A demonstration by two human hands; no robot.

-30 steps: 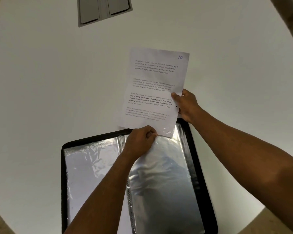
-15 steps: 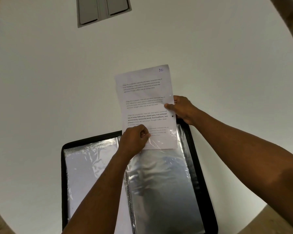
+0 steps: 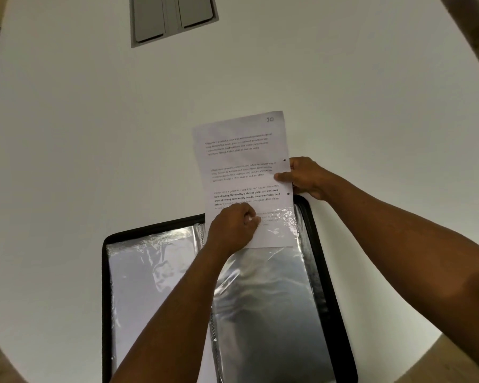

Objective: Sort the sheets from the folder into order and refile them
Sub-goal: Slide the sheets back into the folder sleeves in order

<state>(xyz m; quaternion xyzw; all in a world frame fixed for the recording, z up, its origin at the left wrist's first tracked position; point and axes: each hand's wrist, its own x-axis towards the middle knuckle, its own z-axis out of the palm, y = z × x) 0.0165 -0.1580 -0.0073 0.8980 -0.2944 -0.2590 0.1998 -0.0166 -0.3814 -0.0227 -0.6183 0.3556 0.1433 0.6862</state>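
Observation:
A black display folder (image 3: 320, 244) lies open on the white round table (image 3: 94, 134), its clear plastic sleeves shiny. A printed sheet (image 3: 241, 161) marked "10" at its top right corner stands partly inside the top of the right-hand sleeve (image 3: 274, 299); its lower end shows under the plastic. My left hand (image 3: 233, 228) pinches the sleeve's top edge over the sheet's lower left. At the sheet's right edge my right hand (image 3: 304, 176) grips it, thumb on the front. The left-hand sleeve (image 3: 150, 272) holds a white sheet.
A grey recessed panel with two flaps (image 3: 174, 17) sits in the table at the far side. The table's curved rim runs along the right and lower left, with wooden floor (image 3: 454, 363) beyond it.
The sheet has come toward me and turned straighter, and its lower end has slid into the right sleeve's opening. Both hands moved with it.

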